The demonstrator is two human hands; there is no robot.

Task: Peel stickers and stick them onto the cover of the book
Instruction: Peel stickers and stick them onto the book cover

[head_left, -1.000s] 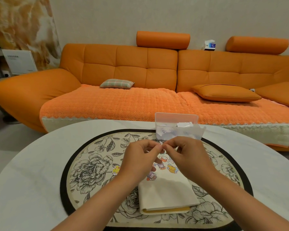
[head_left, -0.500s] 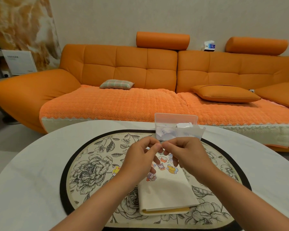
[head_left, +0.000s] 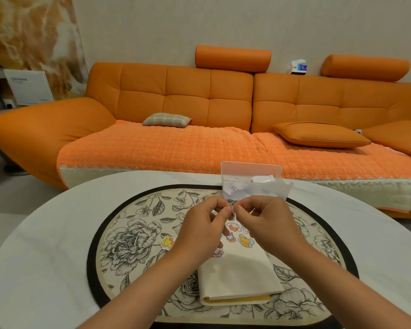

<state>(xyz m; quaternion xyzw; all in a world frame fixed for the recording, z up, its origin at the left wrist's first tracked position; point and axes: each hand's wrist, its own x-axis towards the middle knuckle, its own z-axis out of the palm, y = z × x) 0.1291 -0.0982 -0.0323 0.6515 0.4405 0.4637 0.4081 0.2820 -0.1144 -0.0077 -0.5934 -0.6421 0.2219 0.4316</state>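
Cream book (head_left: pixel 237 276) flat, closed, cartoon stickers (head_left: pixel 245 241) on cover's far end

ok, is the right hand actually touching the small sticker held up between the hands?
Touching. The head view shows the right hand pinching the sticker with curled fingertips, and the left hand pinching its opposite edge.

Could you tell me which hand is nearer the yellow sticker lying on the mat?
Left. The left hand is just right of the yellow sticker; the right hand is farther right.
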